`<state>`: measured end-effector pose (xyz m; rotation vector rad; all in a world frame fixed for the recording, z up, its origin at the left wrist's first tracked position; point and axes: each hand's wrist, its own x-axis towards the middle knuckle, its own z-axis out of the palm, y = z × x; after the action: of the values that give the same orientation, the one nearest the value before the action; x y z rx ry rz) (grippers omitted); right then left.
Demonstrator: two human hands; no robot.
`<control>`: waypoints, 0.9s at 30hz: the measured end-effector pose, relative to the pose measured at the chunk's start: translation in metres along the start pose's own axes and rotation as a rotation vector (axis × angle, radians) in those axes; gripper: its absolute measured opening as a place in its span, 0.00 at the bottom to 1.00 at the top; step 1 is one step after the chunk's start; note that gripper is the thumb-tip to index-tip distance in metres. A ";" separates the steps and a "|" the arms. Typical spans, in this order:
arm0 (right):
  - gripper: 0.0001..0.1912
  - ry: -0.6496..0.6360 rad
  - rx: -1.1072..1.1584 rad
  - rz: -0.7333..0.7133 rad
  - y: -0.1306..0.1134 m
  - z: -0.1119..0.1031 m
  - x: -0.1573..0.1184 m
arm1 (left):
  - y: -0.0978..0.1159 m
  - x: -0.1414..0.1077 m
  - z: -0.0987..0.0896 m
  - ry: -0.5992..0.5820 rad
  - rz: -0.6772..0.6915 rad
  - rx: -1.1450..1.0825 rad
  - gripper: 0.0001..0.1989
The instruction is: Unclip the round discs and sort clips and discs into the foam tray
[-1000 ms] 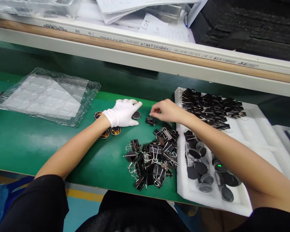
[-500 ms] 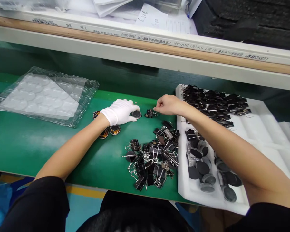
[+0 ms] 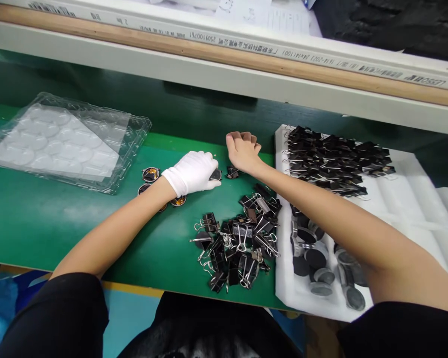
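Though probably light and stiff, grip dark disc (image 3: 215,175) by rim. Held in left hand (image 3: 192,172); cannot tell about curled right hand (image 3: 245,152).

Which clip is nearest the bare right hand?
The lone clip between the right hand and gloved left hand; the others lie farther off, in the pile or on the white tray.

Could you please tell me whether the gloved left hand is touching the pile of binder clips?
Apart: the head view shows a strip of green tabletop between the gloved left hand and the pile of binder clips.
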<state>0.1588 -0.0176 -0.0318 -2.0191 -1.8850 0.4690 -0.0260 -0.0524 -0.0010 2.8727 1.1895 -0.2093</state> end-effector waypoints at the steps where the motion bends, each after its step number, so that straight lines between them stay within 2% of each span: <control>1: 0.27 0.008 0.001 0.005 0.003 0.002 0.000 | 0.001 0.001 0.001 -0.008 -0.012 -0.016 0.27; 6: 0.27 0.020 -0.030 0.080 0.017 0.008 0.004 | 0.004 0.009 0.005 -0.027 -0.065 -0.070 0.27; 10: 0.29 0.052 -0.007 0.085 0.022 0.010 0.004 | 0.007 0.019 0.006 -0.033 -0.075 -0.086 0.29; 17: 0.28 0.028 -0.030 0.128 0.015 0.005 0.001 | 0.017 0.036 0.004 -0.023 -0.071 -0.130 0.30; 27: 0.28 0.066 -0.051 0.131 0.008 0.007 -0.001 | 0.025 0.032 0.003 -0.016 -0.158 -0.079 0.32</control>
<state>0.1627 -0.0186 -0.0421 -2.1736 -1.7506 0.3861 0.0136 -0.0486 -0.0093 2.7065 1.3891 -0.1836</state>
